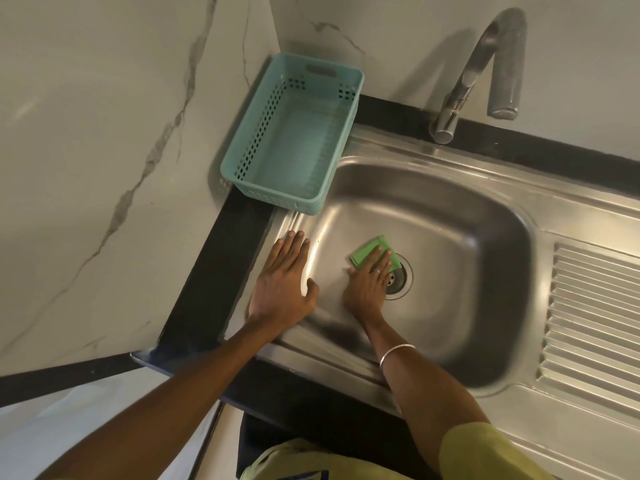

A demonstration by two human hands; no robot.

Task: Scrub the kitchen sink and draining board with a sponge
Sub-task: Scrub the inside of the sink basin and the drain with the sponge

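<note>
A stainless steel sink (460, 216) fills the middle of the view, with its ridged draining board (595, 323) to the right. My right hand (367, 285) lies flat on the basin floor, pressing a green sponge (369, 251) down beside the round drain (400, 277). Its fingers cover the near part of the sponge. My left hand (284, 282) rests palm down on the sink's left rim, fingers spread, holding nothing.
An empty teal plastic basket (294, 133) stands on the black counter (214, 271) at the sink's back left corner, overhanging the rim. A curved metal tap (485, 71) rises behind the basin. Marbled wall tiles close off the left and back.
</note>
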